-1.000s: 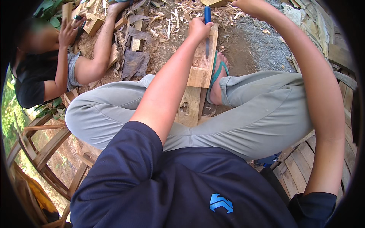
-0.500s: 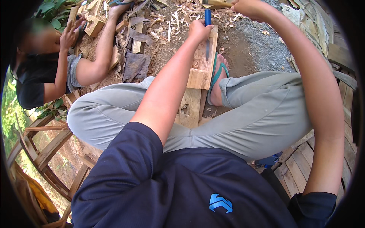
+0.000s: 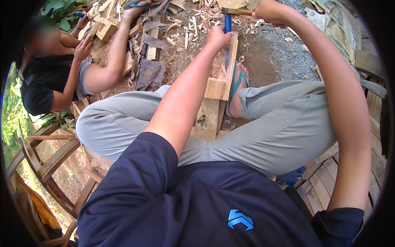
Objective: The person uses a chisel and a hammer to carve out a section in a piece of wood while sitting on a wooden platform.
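My left hand (image 3: 219, 38) is closed around a chisel (image 3: 228, 24) with a blue handle, held nearly upright. Its blade points down into a rough, shallow recess cut in a pale wooden block (image 3: 217, 88). In my right hand (image 3: 270, 13) is the wooden handle of a hammer (image 3: 238, 11). The hammer's head is just above the top of the chisel; I cannot tell whether they touch. Beneath the near end of the block is another timber piece (image 3: 206, 117). My sandalled foot (image 3: 236, 92) rests against the block's right side.
Wood shavings (image 3: 191, 31) and offcuts litter the ground ahead. At the left a co-worker (image 3: 53, 78) sits with a blue-handled tool by a small wood block (image 3: 106, 29). Gravel (image 3: 294, 53) lies at the right, and curved wooden slats (image 3: 323, 181) are beside me.
The hammer has come down toward the chisel's top, its head now in view. The chisel stays in the recess. The co-worker's hands have shifted, and a blue-handled tool shows there.
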`<state>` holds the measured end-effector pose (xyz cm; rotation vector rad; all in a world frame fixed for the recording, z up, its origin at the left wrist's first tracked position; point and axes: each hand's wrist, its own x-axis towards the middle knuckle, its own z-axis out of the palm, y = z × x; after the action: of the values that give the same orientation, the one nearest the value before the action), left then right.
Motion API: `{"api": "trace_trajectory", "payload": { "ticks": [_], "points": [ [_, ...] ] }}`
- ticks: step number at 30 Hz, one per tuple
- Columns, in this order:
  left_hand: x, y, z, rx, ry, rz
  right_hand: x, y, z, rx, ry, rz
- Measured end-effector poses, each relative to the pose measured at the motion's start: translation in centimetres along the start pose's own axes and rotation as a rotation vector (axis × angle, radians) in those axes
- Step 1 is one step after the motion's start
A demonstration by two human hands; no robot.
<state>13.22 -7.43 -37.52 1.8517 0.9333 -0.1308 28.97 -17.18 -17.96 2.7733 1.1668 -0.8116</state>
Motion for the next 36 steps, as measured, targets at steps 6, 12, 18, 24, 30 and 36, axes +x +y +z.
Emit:
{"api": "trace_trajectory", "payload": {
  "ticks": [6, 12, 18, 24, 30, 36],
  "points": [
    [-1.5, 0.4, 0.2, 0.055, 0.066, 0.059, -1.0, 0.6, 1.0, 0.006, 0.26, 0.012],
    [-4.3, 0.3, -1.4, -0.029, 0.153, 0.226, -0.2, 0.6, -1.0, 0.095, -0.009, 0.061],
    [-8.7, 1.1, -2.4, -0.299, -0.057, 0.279, -4.5, -4.2, 0.0, 0.465, -0.179, 0.074],
    [-14.0, 2.3, -2.1, -0.151, 0.117, 0.242, -6.4, -5.7, 2.1, 0.358, -0.272, -0.006],
    [-16.5, 0.5, -2.0, -0.111, 0.076, 0.193, -7.8, -6.5, 4.3, 0.322, -0.269, -0.038],
    [-21.5, -0.1, -8.0, -0.137, 0.05, 0.281, -7.6, -4.7, 5.0, 0.267, -0.096, -0.048]
  ]
}}
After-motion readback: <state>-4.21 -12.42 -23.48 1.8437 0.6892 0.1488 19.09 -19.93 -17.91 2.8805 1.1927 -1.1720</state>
